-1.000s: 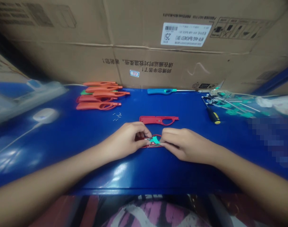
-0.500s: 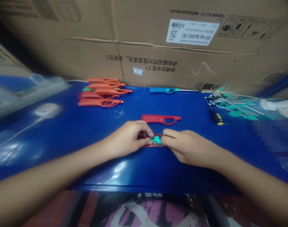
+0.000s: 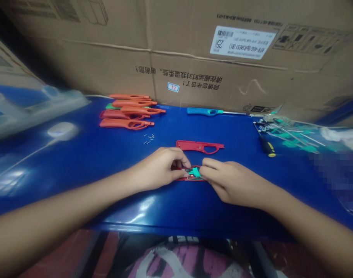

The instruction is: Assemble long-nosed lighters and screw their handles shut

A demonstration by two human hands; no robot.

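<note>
A red lighter shell half lies on the blue table, inner side up, with a teal trigger piece and small metal parts in it. My left hand pinches at the left part of this shell, thumb and forefinger closed near the metal parts. At its right end my right hand has its fingers curled closed; they hide that end and whatever they grip. Just beyond the hands rests the matching red lighter shell half, with an oval trigger opening.
Orange and red lighter shells are stacked back left, near loose screws. A blue lighter lies along the cardboard box. At right are a screwdriver and a bag of teal parts with metal rods. A white round device sits left.
The view has shifted slightly, so the scene sits a little further right. Both hands stay at the red shell half in nearly the same pose.
</note>
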